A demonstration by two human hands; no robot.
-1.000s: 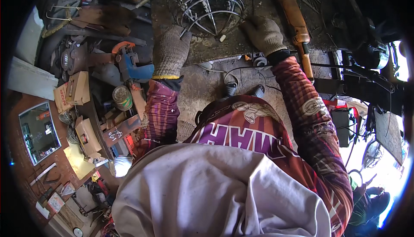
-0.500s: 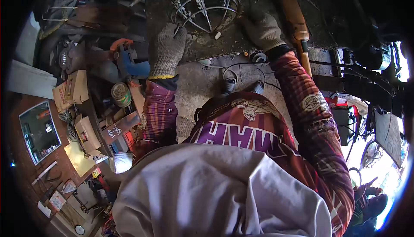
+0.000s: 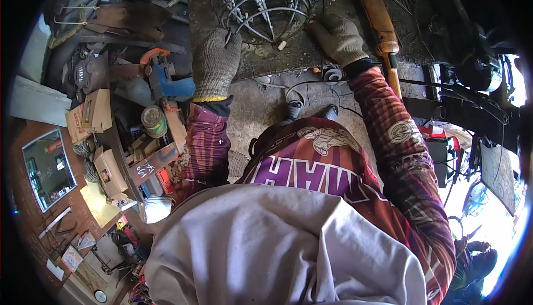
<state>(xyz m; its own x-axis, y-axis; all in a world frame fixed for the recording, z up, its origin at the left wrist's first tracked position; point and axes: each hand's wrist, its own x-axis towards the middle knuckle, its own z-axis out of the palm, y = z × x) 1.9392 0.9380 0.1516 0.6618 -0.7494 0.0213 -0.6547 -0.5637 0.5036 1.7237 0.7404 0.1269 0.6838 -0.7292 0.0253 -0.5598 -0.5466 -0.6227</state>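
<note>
A cage of bent metal rods (image 3: 266,5) lies on the dark, worn workbench (image 3: 266,63), its rounded ribs narrowing toward me. My left hand (image 3: 216,63), in a grey knitted glove with a yellow edge, is closed at the cage's near left side, where a short rod end shows at the fingers. At the near right side rests my right hand (image 3: 340,41), gloved too, with curled fingers. Its fingertips point at the cage's edge, and what they hold, if anything, is hidden. Between the hands sits a small pale piece (image 3: 282,45) by the cage's tip.
Right of my right hand lies a long brown tool with a wooden handle (image 3: 380,21). A blue and orange tool (image 3: 166,74), a tin (image 3: 154,120) and cardboard boxes (image 3: 97,110) crowd the left side. Cables (image 3: 302,85) run across the floor by my feet.
The picture has grown brighter. Both gloved hands and the rod cage keep nearly the same places.
</note>
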